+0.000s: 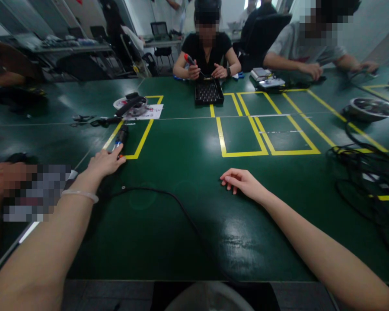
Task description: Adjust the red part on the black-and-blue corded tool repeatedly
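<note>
Across a green table (188, 142) marked with yellow tape (243, 153), beside a black cable (168, 196): left hand (105, 163) stretched onto the near end of a screwdriver (120, 138) lying on the tape line, grip impossible to tell; right hand (243, 181) resting empty, fingers loosely curled.

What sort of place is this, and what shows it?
Probably an assembly workshop: a green work table marked with yellow tape boxes, a power screwdriver at the left hand, and a co-worker's black parts tray.
</note>
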`<state>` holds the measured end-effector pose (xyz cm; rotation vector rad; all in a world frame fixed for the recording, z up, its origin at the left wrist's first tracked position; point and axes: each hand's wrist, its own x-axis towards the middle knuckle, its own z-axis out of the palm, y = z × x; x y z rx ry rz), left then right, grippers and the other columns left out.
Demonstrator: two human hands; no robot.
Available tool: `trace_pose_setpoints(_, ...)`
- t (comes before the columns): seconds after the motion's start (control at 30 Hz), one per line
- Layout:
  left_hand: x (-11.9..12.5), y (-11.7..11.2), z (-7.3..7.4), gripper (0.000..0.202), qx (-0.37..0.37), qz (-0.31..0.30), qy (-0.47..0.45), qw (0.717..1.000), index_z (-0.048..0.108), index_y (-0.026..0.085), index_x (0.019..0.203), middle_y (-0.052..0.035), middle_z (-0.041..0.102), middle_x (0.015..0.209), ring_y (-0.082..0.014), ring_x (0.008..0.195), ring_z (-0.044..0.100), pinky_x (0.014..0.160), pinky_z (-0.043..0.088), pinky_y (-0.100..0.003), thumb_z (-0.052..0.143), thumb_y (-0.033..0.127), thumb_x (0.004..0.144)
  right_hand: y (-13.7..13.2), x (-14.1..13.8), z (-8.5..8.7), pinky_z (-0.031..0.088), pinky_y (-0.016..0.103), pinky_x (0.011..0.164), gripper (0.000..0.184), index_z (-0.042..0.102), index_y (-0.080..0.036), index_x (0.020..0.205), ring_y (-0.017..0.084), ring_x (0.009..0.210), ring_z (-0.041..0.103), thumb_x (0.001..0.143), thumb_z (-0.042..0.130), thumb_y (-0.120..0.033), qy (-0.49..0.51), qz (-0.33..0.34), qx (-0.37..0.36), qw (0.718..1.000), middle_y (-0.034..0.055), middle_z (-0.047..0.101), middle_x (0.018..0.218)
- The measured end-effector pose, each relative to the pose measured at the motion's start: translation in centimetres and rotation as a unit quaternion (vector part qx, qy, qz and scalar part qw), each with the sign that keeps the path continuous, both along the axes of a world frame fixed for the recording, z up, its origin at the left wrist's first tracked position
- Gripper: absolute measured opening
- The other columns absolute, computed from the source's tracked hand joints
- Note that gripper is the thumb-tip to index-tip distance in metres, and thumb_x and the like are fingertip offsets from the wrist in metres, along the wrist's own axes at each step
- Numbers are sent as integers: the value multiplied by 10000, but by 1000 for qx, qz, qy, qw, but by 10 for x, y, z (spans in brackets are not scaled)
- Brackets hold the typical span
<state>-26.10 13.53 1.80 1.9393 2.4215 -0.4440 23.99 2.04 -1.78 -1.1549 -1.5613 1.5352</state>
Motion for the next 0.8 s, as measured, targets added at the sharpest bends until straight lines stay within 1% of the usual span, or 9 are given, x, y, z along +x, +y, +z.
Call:
trace_pose_setpoints(0.07, 3, -2, -1, 748, 4, 3, 0, 1000, 106, 236, 1597, -225, 407, 1397, -356, 1137, 465, 939, 367, -496, 363, 552, 970, 0, 0, -1, 478, 190, 458, 262, 659, -129, 981, 104, 632, 597, 879, 623, -368, -2, 0, -1, 1000, 68, 682, 852)
trace_pose_setpoints(0.2, 12, -7, -1, 837, 18, 4, 0, 1000, 61, 81, 1579, -294, 380, 1422, -384, 1185, 442, 949, 354, -501, 365, 555, 961, 1, -4, 1, 470, 180, 453, 241, 657, -129, 972, 100, 627, 589, 879, 617, -347, -18, -2, -7, 1000, 62, 678, 835)
trace_pose_setpoints(0.33, 19, -11, 2, 858, 35, 2, 1, 999, 65, 7, 1553, -334, 374, 1423, -405, 1196, 444, 936, 361, -488, 371, 542, 957, 3, -13, 7, 460, 164, 440, 199, 656, -131, 950, 93, 621, 572, 876, 611, -311, -44, 12, -16, 999, 54, 673, 814)
trace_pose_setpoints(0.43, 27, -16, 3, 848, 53, 1, 5, 999, 93, -19, 1535, -341, 396, 1403, -410, 1180, 461, 919, 373, -467, 377, 531, 955, 5, -21, 11, 467, 161, 429, 178, 653, -140, 938, 100, 627, 576, 861, 620, -297, -43, 20, -22, 999, 46, 665, 792)
trace_pose_setpoints(0.53, 37, -24, 5, 789, 85, -8, 17, 996, 139, -20, 1519, -307, 441, 1367, -385, 1160, 477, 913, 379, -445, 372, 491, 965, 7, -27, 9, 463, 164, 404, 175, 647, -144, 924, 106, 616, 579, 849, 623, -301, -26, -6, -17, 999, 42, 652, 775)
trace_pose_setpoints(0.67, 52, -36, 6, 694, 122, -23, 22, 992, 264, -16, 1473, -250, 530, 1255, -356, 1087, 528, 876, 402, -431, 281, 487, 995, 10, -28, 1, 475, 175, 392, 202, 635, -149, 927, 111, 601, 585, 848, 625, -335, 15, -45, -6, 999, 36, 629, 757)
trace_pose_setpoints(0.8, 77, -53, 3, 703, 131, -34, 29, 990, 308, 9, 1475, -252, 573, 1168, -380, 1049, 556, 821, 425, -428, 208, 515, 997, 10, -26, 0, 483, 183, 403, 231, 635, -147, 933, 104, 586, 584, 857, 618, -364, 31, -35, -3, 999, 31, 625, 759)
